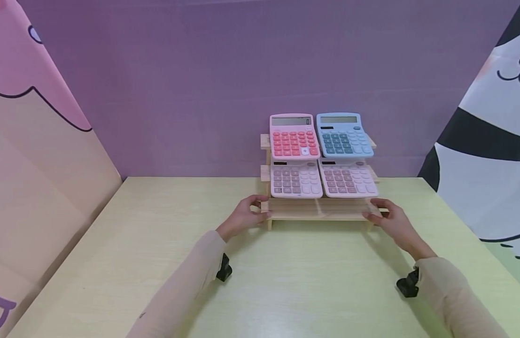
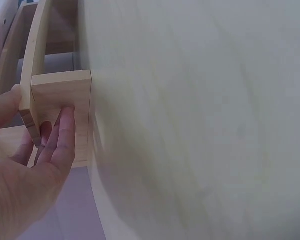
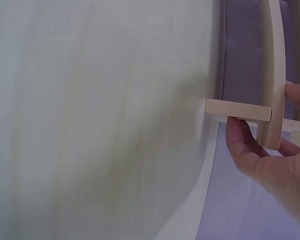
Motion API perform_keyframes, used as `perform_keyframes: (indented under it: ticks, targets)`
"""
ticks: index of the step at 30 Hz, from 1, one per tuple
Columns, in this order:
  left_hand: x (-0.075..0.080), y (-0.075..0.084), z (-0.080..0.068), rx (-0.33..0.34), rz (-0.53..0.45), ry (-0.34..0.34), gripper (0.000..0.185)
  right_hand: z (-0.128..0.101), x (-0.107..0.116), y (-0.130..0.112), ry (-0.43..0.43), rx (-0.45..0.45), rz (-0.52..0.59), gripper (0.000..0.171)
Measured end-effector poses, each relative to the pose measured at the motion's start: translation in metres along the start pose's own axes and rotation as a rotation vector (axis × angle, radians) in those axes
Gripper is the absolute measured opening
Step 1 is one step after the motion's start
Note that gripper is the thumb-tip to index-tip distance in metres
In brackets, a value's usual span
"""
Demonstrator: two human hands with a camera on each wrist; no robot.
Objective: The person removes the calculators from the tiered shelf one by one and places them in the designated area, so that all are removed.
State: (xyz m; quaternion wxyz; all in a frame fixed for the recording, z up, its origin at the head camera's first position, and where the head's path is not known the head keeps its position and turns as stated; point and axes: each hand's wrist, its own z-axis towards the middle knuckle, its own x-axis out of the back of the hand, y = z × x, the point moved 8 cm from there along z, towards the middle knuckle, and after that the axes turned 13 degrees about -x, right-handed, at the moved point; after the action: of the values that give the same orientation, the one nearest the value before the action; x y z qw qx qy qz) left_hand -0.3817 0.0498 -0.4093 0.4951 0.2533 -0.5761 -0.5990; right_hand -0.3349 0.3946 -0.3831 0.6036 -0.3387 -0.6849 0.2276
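Left hand [image 1: 244,217] and right hand [image 1: 392,221] on wooden rack [image 1: 319,210] ends.

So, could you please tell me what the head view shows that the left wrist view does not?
Only the head view shows the four calculators: the pink calculator with red keys and the blue calculator on the upper tier, two pale pink calculators below, plus the right hand at the rack's right end. Only the left wrist view shows the fingers lying against the rack's end piece, with the thumb on its far side. Both show the left hand gripping the wooden rack on the pale table.
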Motion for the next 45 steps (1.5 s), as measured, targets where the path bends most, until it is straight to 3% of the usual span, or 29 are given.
perform_keyframes:
  ticks: [14,21,38,45]
  targets:
    - [-0.003,0.007,-0.002,-0.003,-0.013,0.005,0.052,0.0,0.005,0.003,0.013,0.055,0.045,0.065]
    - [-0.001,0.008,-0.005,0.011,0.039,0.012,0.053,-0.002,0.005,0.002,-0.006,0.078,0.105,0.063]
    - [-0.002,0.011,-0.006,0.016,0.098,-0.025,0.054,-0.001,0.007,0.005,-0.027,0.11,0.174,0.058]
    - [-0.005,0.013,-0.007,0.014,0.067,-0.039,0.053,-0.002,0.008,0.003,-0.034,0.102,0.182,0.056]
